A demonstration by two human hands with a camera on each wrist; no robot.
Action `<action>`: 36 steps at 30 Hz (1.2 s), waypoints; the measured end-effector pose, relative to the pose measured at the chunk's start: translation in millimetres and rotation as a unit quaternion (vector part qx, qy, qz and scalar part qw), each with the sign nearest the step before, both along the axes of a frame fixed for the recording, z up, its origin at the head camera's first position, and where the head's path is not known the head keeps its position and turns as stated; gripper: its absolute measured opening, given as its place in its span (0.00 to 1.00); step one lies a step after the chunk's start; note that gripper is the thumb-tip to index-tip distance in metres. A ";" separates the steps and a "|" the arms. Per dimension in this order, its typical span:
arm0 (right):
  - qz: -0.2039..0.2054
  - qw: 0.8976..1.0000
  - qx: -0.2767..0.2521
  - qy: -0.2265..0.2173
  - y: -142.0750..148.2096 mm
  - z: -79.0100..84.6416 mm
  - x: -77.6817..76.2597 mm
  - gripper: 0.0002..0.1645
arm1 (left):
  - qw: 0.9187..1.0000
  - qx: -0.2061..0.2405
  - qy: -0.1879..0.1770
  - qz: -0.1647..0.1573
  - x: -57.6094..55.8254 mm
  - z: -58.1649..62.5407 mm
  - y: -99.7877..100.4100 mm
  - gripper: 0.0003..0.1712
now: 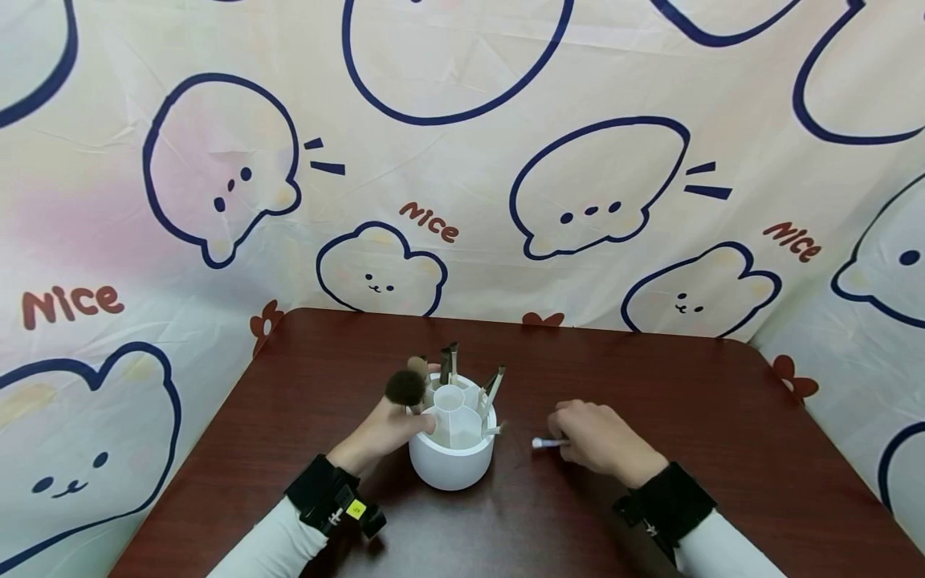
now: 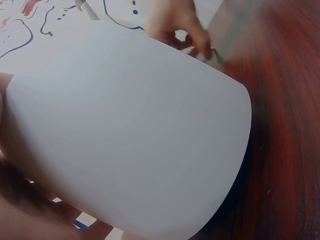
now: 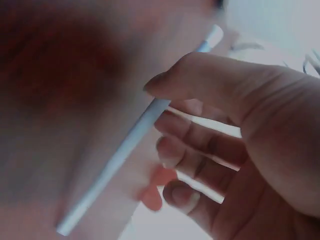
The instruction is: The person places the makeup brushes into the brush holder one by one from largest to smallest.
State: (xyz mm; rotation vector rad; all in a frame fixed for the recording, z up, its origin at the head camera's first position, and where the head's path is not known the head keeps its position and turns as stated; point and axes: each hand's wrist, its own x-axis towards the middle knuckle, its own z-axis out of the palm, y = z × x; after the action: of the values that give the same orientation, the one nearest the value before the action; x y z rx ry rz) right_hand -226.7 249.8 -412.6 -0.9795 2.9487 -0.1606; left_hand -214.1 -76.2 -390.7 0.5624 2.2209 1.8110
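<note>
A white round brush holder point(image 1: 451, 468), split into compartments, stands on the table with several makeup brushes in it. My left hand point(image 1: 383, 433) grips its left side, thumb over the rim and fingers round the outside; the holder's smooth wall point(image 2: 130, 120) fills most of the left wrist view. A large brush with a dark fluffy head point(image 1: 405, 388) leans out beside that hand. To the right, low over the table, my right hand point(image 1: 596, 437) pinches a slim makeup brush point(image 3: 122, 147) between thumb and fingertips. It has a pale blue-grey handle and a whitish end pointing left in the head view.
The dark red-brown wooden table point(image 1: 347, 353) extends around both hands. A pale cloth point(image 1: 477, 177) printed with cartoon bears hangs behind and at the sides. Thinner brushes point(image 1: 495, 385) stick out over the holder's right rim.
</note>
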 end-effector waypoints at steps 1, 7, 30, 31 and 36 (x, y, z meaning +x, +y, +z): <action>-0.004 1.000 -0.023 0.007 1.5 4.8 -0.7 0.10 | 1.000 0.000 0.001 -0.001 -0.4 -0.6 -0.1 0.43; -0.004 0.955 -0.294 0.038 -8.7 57.4 13.6 0.09 | 1.000 0.005 0.002 -0.001 -1.2 -0.3 0.8 0.43; -0.002 0.905 -0.423 -0.048 -50.1 16.7 -4.9 0.04 | 1.000 0.005 0.002 -0.029 -34.5 -0.1 16.8 0.43; -0.005 0.907 -0.419 -0.048 -49.0 13.9 -7.2 0.04 | 0.999 0.010 -0.001 -0.031 -36.6 -1.8 17.2 0.43; -0.013 0.911 -0.409 -0.053 -46.2 9.4 -10.4 0.06 | 0.999 0.020 -0.016 -0.028 -50.3 -17.2 15.2 0.41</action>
State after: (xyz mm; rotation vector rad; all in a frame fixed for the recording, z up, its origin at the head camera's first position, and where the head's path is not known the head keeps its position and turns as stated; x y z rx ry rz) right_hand -237.1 203.6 -403.2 -0.9114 2.7718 -1.4795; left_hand -264.3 -61.0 -407.8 0.5930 2.1319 1.8273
